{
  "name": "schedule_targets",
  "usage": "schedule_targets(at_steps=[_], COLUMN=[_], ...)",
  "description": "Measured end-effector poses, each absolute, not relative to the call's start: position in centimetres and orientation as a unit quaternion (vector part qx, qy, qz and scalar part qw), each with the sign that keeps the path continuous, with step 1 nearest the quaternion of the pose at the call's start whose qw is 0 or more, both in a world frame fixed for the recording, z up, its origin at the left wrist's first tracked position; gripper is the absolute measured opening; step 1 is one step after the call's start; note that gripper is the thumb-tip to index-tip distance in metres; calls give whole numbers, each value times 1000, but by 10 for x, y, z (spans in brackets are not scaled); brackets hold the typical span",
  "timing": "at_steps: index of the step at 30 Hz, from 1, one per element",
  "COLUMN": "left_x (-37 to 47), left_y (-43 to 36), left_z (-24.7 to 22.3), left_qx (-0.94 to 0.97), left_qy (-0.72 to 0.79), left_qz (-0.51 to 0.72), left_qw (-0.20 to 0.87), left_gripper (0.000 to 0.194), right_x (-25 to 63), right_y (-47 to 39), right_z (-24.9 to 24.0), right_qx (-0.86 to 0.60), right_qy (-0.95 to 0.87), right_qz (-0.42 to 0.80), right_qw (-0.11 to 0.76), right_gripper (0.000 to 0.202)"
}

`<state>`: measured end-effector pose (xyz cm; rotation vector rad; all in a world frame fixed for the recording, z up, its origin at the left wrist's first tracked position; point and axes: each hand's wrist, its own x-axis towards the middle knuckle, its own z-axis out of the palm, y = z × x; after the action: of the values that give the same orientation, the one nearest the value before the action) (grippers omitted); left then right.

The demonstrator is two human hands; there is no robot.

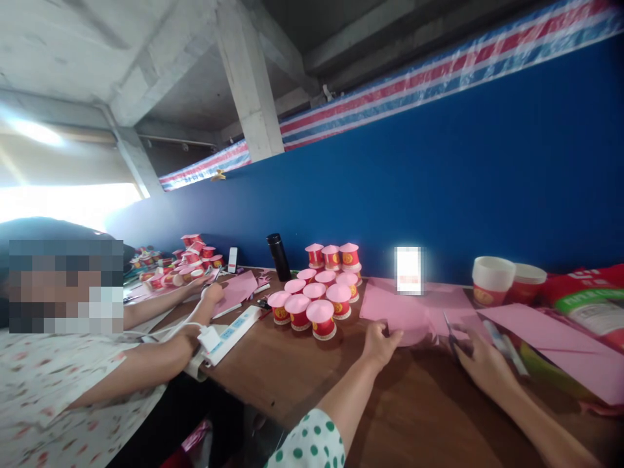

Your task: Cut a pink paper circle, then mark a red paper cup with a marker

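Note:
My left hand (381,348) grips the near left edge of a piece of pink paper (409,330), which has a curved lower edge. Scissors (450,335) with dark handles are in my right hand (482,364), beside the paper's right side, blades pointing away from me. Whether the blades touch the paper I cannot tell. Behind lies a larger pink sheet (380,296). To the left of my hands stand several red paper cups (322,323), upside down, each topped with a pink paper cone.
A power strip (236,335) and a black flask (278,257) are to the left. A co-worker (97,377) sits there, hands on pink paper. At right are stacked cups (492,276), markers (511,354), a pink sheet (560,344) and a red bag (585,292). A blue partition (439,182) stands behind.

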<state>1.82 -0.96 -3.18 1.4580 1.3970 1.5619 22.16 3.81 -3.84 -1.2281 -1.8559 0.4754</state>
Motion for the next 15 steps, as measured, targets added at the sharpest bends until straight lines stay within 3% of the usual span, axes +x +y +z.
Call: schedule_targets(at_steps=[11,15], left_x=[19,20], left_y=[-9,-6], left_z=[-33,-30], left_qx=[545,543], left_qy=[507,482], left_qz=[585,580], left_qw=[324,368], left_gripper=[12,14], right_x=[222,221], right_y=[35,33], right_z=[-29,-23], right_qx=[-514,-516], right_qy=[-704,-659], right_qz=[233,310], right_qw=[432,450], right_gripper=[45,51])
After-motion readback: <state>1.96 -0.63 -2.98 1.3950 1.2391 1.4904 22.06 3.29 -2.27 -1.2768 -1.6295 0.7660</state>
